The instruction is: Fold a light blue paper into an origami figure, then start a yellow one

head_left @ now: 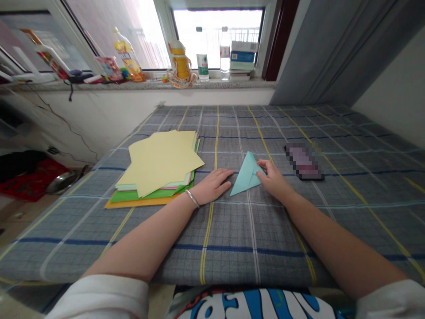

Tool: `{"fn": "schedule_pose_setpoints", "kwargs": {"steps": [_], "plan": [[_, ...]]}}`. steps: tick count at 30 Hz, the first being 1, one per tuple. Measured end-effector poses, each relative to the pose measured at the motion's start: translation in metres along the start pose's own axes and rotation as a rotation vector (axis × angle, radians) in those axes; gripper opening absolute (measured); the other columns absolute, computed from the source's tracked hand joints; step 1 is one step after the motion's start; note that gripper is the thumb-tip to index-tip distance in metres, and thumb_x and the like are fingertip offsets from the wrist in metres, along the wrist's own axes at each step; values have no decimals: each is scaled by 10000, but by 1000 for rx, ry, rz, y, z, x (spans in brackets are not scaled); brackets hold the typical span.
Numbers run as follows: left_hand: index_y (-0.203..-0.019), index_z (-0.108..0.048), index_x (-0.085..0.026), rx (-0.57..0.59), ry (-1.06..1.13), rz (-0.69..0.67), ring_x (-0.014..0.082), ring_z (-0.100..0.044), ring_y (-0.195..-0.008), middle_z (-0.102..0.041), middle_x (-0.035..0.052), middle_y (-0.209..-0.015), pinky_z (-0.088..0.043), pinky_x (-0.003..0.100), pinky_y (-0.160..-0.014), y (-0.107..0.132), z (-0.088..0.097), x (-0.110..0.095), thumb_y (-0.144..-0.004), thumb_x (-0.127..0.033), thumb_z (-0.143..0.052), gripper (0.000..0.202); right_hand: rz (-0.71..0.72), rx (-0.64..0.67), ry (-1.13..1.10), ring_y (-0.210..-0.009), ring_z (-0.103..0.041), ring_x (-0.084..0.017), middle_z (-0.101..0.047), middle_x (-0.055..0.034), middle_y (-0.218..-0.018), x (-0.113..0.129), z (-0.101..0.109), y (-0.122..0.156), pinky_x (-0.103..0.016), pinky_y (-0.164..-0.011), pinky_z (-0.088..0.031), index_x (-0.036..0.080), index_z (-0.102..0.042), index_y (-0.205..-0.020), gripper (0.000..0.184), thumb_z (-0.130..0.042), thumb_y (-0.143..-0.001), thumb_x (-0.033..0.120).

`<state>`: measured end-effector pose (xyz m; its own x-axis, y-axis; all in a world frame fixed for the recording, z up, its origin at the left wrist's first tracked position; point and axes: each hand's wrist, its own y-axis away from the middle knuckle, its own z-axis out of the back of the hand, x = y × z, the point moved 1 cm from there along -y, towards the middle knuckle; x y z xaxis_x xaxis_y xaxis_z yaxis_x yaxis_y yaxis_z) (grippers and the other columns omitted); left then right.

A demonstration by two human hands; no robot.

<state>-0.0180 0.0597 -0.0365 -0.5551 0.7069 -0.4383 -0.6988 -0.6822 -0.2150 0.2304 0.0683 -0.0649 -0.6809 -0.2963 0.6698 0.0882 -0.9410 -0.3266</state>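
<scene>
The right hand (272, 179) pinches one folded light-blue paper triangle (247, 175) by its right side. The left hand (212, 184), one bangle (192, 199) at the wrist, lies loosely spread on one plaid cloth (229, 230), just left of the triangle. One paper stack (162, 164) sits left of the left hand; one phone (303, 161) lies right of the right hand.
</scene>
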Motion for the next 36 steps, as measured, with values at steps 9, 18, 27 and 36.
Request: {"fn": "schedule_pose_setpoints", "kwargs": {"steps": [9, 18, 27, 36], "plan": [[-1379, -433, -152, 39, -116, 219, 276, -292, -1381, -416, 81, -1457, -215, 411, -1151, -15, -18, -17, -851, -523, -531, 652, 24, -67, 112, -1086, -577, -311, -622, -156, -1162, 14, -10, -2, -499, -968, -422, 169, -512, -1151, 380, -479, -798, 303], [-1074, -657, -212, -292, 153, 604, 249, -595, -1061, -691, 47, -1061, -416, 371, -954, -49, -27, -16, -748, -328, -644, 346, -177, -219, -85, -953, -599, -242, -626, -86, -977, 17, -22, -23, -453, -899, -464, 211, -534, -883, 164, -495, -725, 222], [-1050, -645, -209, -361, 369, 559, 152, -624, -756, -672, -32, -732, -462, 280, -787, -46, -27, -14, -762, -236, -642, 289, -180, -252, -326, -908, -605, -223, -618, -71, -948, 7, -25, -26, -448, -888, -476, 217, -530, -873, 172, -542, -716, 284], [-1073, -529, -133, -513, 833, 462, 63, -420, -512, -454, -80, -609, -349, 179, -518, -40, -25, -11, -766, -151, -584, 313, -99, -87, -494, -1130, -571, -215, -631, -85, -1163, 1, -18, -20, -459, -1015, -410, 230, -549, -1040, 279, -565, -776, 317]]}}
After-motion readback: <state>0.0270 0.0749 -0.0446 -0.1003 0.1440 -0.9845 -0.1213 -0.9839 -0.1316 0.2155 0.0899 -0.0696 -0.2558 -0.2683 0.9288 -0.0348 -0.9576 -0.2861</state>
